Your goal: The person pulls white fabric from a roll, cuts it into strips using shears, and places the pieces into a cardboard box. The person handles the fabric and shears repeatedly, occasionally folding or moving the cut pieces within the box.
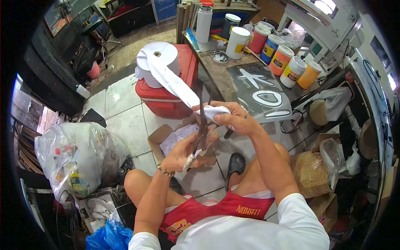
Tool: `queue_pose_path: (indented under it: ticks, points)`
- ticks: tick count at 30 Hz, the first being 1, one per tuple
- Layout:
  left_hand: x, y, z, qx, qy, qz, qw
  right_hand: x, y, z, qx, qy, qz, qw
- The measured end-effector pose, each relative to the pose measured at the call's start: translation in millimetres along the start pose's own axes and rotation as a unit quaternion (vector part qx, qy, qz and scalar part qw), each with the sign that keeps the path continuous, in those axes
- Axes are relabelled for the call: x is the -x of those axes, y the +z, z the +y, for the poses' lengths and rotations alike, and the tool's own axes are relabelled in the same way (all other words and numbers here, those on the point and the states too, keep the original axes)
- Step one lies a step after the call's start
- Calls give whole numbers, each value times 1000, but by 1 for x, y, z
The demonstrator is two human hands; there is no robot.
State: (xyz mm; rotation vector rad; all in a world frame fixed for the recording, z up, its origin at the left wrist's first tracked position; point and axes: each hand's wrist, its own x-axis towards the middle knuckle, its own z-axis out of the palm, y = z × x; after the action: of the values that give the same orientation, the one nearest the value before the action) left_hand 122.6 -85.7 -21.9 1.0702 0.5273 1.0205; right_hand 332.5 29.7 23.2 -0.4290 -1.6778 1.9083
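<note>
My left hand [182, 152] is closed around a pair of dark scissors [203, 125] whose handle is wrapped in whitish cord. The blades point away from me and up, at the white fabric strip [175, 86]. My right hand [236, 118] grips the strip's bunched end just right of the blades. From there the strip runs slack back to a large white roll [166, 62], which sits on a red cooler box [166, 104]. Below my hands stands an open cardboard box [155, 146] with white fabric pieces [177, 141] in it. Whether the blades touch the strip is hard to tell.
At the right, a workbench [208, 62] bears several paint jars [280, 60] and a dark lettered sheet [260, 91]. A stuffed clear plastic bag [79, 154] stands at left on the tiled floor [121, 98]. A taped brown package [310, 173] is by my right knee.
</note>
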Motion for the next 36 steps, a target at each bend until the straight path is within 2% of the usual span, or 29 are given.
queue_pose_path:
  ticks: [2, 4, 5, 8, 10, 14, 16, 17, 20, 22, 23, 25, 26, 27, 29, 31, 32, 33, 34, 36]
  points:
    - [1, -12, -6, -12, -11, -5, 1000, 3, 2, -10, 30, 22, 63, 997]
    - [3, -27, -7, -58, -127, -71, 988, 3, -9, -10, 23, 8, 36, 999]
    - [3, -27, -8, -58, -127, -71, 988, 2, -12, -10, 16, -6, 10, 1000]
    - [0, -16, -14, -32, -119, -43, 991, 3, 1, -20, 69, 10, 9, 998]
    - [-4, -6, -20, -18, 47, 13, 999, 2, 5, -14, 58, 25, -6, 998]
    - [-2, -17, -16, -20, 34, -4, 999, 0, -7, -7, 83, 15, -12, 996]
    - [2, -19, -6, -72, -118, -4, 990, 1, -9, -8, 89, 13, 16, 996]
    - [1, -19, -6, -72, -118, -5, 990, 0, -11, -4, 89, 13, 16, 996]
    - [-2, -14, -15, -71, -104, 15, 992, -2, -8, 3, 100, -11, 6, 995]
    - [-8, -12, -27, -22, 75, 14, 997, -1, 4, 3, 48, 36, -12, 998]
    - [-5, -14, -28, -20, 72, 16, 997, -1, 3, 6, 46, 38, -12, 998]
    - [-2, -21, -22, 88, -58, 10, 994, -3, -7, 9, 107, 45, 8, 993]
    - [1, -22, -13, -112, -72, 29, 991, -4, -10, 8, 59, 52, 4, 997]
    - [0, -22, -8, -111, -74, 31, 991, -4, -11, 10, 57, 54, 3, 997]
    - [0, -24, -2, -114, -52, 110, 986, -5, -6, 12, 93, 60, 27, 994]
    - [6, -39, 1, -127, 5, 104, 986, -8, -4, 22, 66, 76, 20, 995]
    - [10, -43, 5, -132, 20, 126, 983, -17, -8, 38, 209, -16, 1, 978]
    - [12, -48, 12, -141, 38, 149, 978, -23, -12, 52, 347, -114, -21, 931]
    - [14, -53, 17, -151, 65, 171, 971, -26, -5, 56, 372, -71, -33, 925]
    - [21, -61, 28, -161, 87, 220, 958, -34, 11, 81, 402, -77, -39, 912]
